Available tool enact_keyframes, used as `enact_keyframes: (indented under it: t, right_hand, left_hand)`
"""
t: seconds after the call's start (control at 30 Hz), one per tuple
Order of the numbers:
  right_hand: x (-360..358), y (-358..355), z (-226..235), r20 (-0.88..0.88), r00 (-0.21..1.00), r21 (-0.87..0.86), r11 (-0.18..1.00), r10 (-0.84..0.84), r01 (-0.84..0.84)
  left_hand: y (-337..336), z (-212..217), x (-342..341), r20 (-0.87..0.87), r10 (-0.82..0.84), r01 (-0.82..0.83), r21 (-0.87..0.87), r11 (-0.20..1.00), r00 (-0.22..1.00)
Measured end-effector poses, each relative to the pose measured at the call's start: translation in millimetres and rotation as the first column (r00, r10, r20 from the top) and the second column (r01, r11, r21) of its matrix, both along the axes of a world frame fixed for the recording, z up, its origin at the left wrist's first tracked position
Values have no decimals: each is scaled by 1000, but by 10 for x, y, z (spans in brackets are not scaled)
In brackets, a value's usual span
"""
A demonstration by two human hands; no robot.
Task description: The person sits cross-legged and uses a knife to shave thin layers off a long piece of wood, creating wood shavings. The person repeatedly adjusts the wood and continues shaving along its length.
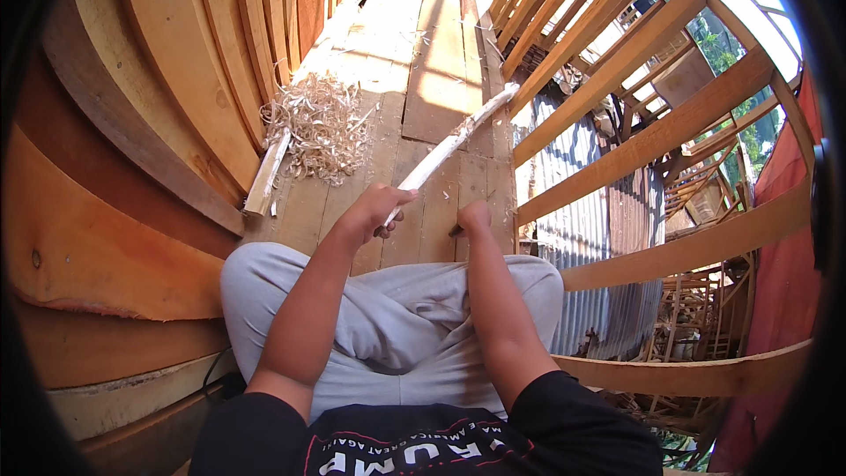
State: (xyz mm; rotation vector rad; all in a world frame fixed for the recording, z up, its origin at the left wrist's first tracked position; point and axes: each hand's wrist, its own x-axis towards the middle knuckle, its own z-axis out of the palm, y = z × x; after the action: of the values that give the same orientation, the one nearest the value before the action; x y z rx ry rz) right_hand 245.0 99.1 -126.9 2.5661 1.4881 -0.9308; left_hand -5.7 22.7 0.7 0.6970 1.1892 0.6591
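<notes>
My left hand [377, 211] is closed around the near end of a long, pale stick [454, 139] with its bark stripped off. The stick slants away to the right, and its far end reaches the foot of the slatted railing. To the right of the stick and apart from it, my right hand [474, 219] is closed in front of my right knee. A small dark piece [456, 231] juts from the left side of that fist; most of it is hidden, so its kind does not show.
Curled wood shavings [319, 128] lie heaped on the plank floor [441, 178], with a short wood piece [267, 174] beside them. Upright boards [167, 62] line the left. A slatted railing [652, 132] bounds the right, with corrugated metal sheets [590, 211] beyond and red cloth [784, 273] farther right.
</notes>
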Motion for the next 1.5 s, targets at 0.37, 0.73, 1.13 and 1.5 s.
enact_keyframes:
  t: [0.37, 0.73, 1.13, 1.5]
  right_hand:
    - [-153, 53, -113, -200, 974, 495, 847, -103, 191]
    - [-250, 108, -221, -357, 804, 516, 818, 475, -255]
    - [202, -181, 138, 24, 1000, 297, 955, 9, -16]
    - [74, -322, -36, 103, 975, 78, 975, 197, -206]
  left_hand:
    - [-61, 20, 26, -5, -28, 28, 6, 1000, 1000]
    - [-32, 65, 70, -17, -56, 56, 20, 998, 998]
    - [-40, 89, 95, 45, -34, 34, 9, 999, 998]
    - [-6, 136, 31, 114, -37, 43, -49, 998, 993]
